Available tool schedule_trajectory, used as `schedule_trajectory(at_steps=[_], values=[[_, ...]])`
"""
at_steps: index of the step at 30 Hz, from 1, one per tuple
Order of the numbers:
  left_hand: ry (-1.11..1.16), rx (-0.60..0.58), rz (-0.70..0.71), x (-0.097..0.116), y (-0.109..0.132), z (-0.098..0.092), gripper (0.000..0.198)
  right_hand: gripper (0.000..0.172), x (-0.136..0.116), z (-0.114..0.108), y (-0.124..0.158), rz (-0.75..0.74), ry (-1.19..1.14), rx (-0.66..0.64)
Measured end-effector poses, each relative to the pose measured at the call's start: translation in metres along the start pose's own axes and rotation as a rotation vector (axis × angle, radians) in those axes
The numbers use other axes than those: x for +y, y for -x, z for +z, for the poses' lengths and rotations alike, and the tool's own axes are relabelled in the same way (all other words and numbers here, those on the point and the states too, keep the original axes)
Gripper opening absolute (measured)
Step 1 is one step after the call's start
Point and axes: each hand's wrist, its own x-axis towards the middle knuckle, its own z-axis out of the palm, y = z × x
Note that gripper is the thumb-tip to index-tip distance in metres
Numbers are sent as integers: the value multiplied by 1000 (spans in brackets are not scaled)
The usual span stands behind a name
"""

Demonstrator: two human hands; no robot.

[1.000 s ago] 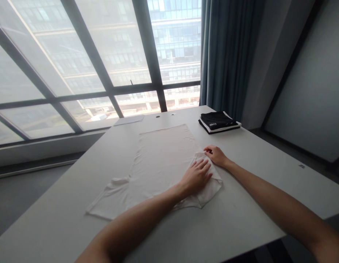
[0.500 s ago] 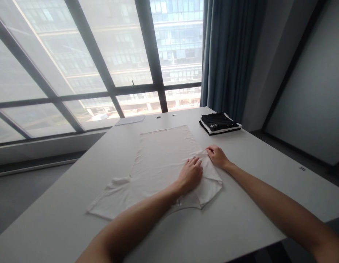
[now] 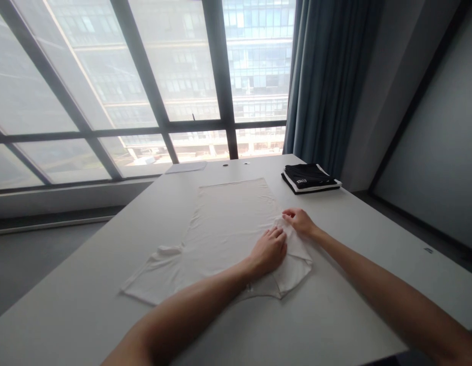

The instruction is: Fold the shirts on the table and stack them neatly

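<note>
A white T-shirt (image 3: 224, 229) lies spread on the white table, its hem toward the window and its neckline toward me. My left hand (image 3: 269, 250) rests flat on the shirt near the right shoulder, fingers stretched out. At the shirt's right edge, my right hand (image 3: 299, 221) pinches the fabric of the right sleeve, which is folded inward over the body. The left sleeve (image 3: 154, 277) extends outward with wrinkles near the armpit. My left forearm covers part of the neckline.
On the far right of the table (image 3: 357, 244) sits a stack of folded black and white garments (image 3: 310, 178). A flat white sheet-like item (image 3: 186, 166) lies at the far left edge. Large windows and a blue curtain (image 3: 327, 86) stand behind.
My right hand has moved slightly inward to the left with the sleeve fabric, while my left hand stays pressed on the shirt. The camera view has shifted a little.
</note>
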Motion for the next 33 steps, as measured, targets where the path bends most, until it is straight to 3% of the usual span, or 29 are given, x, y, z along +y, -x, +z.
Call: schedule_trajectory(at_steps=[4, 10, 14, 17, 20, 23, 27, 33], values=[[9, 14, -13, 1, 2, -1, 26, 15, -10, 1, -25, 40, 15, -182], [-5, 24, -8, 5, 3, -4, 21, 36, -11, -1, -40, -43, -304, -377], [-31, 20, 13, 8, 2, -4, 21, 30, -7, 2, -37, -76, -108, -266], [-13, 32, -6, 6, 1, -3, 28, 21, -5, 1, -34, -97, 41, -58], [-17, 46, -34, 1, 0, 0, 40, 29, -1, -3, -27, -157, 66, 98], [-33, 11, -69, -2, 0, 2, 45, 34, 5, -5, -13, -165, 145, -2], [-98, -39, -103, -1, 3, 4, 46, 39, 16, -1, 1, -61, 225, -166], [-188, -18, -121, -3, 0, -4, 43, 47, 29, -3, -2, 21, -81, 1]])
